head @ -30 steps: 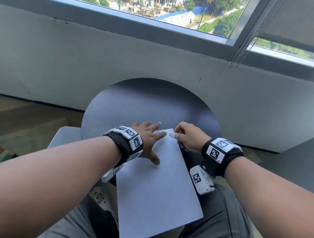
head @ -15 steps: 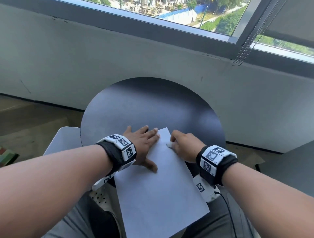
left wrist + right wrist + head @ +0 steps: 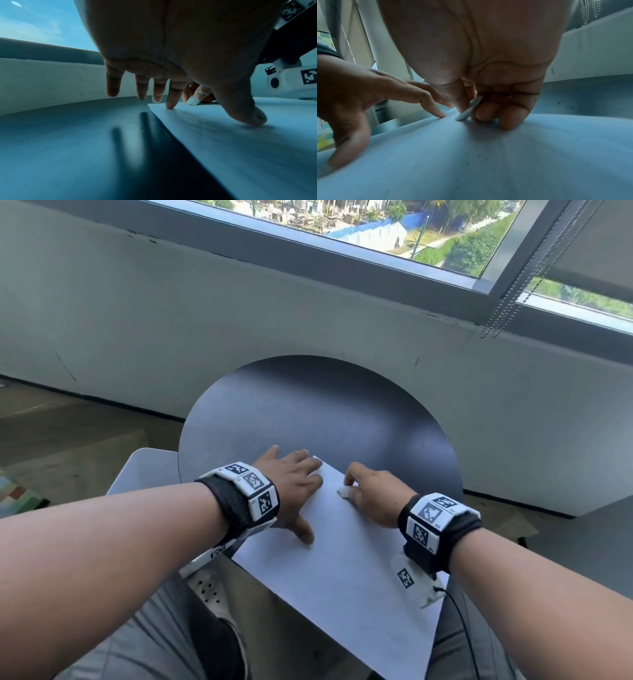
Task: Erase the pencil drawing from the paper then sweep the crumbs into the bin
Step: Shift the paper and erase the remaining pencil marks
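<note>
A white sheet of paper (image 3: pixel 346 570) lies slanted across the near part of a round dark table (image 3: pixel 318 412) and overhangs its near edge. My left hand (image 3: pixel 294 484) lies flat on the sheet's far left corner, fingers spread and straight, thumb pressed down on the paper (image 3: pixel 223 142). My right hand (image 3: pixel 373 498) pinches a small white eraser (image 3: pixel 344 492) between thumb and fingers, its tip touching the paper (image 3: pixel 471 155) near the far edge. The eraser (image 3: pixel 465 113) shows again in the right wrist view, and the eraser (image 3: pixel 193 100) in the left wrist view. No pencil marks show clearly.
A grey wall (image 3: pixel 239 320) under a window runs close behind the table. A white chair seat (image 3: pixel 144 474) stands at the table's left, over a wooden floor. My lap in grey trousers (image 3: pixel 164 638) is below the overhanging paper. No bin is in view.
The paper has turned, its near end swinging to the right. My right hand with the eraser has slid leftward and back onto the sheet. My left hand keeps pressing the far corner.
</note>
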Available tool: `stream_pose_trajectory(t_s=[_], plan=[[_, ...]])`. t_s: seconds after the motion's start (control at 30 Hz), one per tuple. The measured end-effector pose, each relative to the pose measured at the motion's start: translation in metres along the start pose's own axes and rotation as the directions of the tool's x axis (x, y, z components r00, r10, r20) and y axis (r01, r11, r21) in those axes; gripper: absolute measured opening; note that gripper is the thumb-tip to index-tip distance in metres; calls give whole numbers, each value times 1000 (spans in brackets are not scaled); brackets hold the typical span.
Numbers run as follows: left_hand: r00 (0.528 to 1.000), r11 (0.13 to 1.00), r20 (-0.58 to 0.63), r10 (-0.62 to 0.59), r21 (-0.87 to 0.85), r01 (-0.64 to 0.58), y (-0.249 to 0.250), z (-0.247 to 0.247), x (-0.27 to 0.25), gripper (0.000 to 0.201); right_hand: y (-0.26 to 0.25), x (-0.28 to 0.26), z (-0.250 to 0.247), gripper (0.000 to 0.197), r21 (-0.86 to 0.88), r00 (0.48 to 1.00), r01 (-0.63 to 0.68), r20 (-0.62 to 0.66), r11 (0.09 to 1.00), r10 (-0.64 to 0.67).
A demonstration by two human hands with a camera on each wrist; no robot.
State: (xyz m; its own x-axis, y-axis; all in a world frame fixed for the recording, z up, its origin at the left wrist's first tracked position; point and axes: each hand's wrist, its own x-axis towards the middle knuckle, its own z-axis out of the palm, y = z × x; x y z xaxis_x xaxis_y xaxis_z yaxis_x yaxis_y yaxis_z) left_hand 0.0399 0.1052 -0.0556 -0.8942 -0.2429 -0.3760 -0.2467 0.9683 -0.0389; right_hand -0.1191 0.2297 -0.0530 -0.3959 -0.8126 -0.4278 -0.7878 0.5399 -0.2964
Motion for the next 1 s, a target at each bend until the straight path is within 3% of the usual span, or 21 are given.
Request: stream_pose_trajectory(t_s=[0.13,0.3,0.43,0.5,0.6,0.67,0.77,0.83,0.93,1.0], plan=[[998,995,58,-13,-97,19,-5,9,-4,121,-7,-6,1,21,-2,1000,25,-16,1000,-25],[996,994,84,-14,-103,23,-8,17,-4,132,-18,-24,21,25,-51,959,255,137,965,-246],[995,994,98,-14,-108,24,-9,18,-3,135,-6,2,3,22,18,996,61,-64,998,-59],[995,994,103,-14,-108,25,-9,17,-3,135,-9,-1,6,22,0,992,88,-88,996,-88],[992,993,125,-13,-118,28,-8,17,-3,135,-19,-27,20,22,-49,958,281,75,958,-278],[991,993,131,-14,-119,30,-8,17,-3,134,-21,-32,19,21,-36,928,337,183,941,-325],[991,994,132,-18,-103,31,-8,16,-2,137,-11,-10,9,21,15,987,162,6,987,-162],[991,995,133,-21,-96,34,-8,18,-2,138,-5,-1,8,20,69,991,73,-116,995,-65],[990,994,142,-19,-100,34,-8,18,-2,138,-14,-19,18,21,21,980,197,18,980,-197],[991,994,136,-15,-105,29,-8,18,-2,137,-22,-29,20,18,-9,938,318,147,948,-313]])
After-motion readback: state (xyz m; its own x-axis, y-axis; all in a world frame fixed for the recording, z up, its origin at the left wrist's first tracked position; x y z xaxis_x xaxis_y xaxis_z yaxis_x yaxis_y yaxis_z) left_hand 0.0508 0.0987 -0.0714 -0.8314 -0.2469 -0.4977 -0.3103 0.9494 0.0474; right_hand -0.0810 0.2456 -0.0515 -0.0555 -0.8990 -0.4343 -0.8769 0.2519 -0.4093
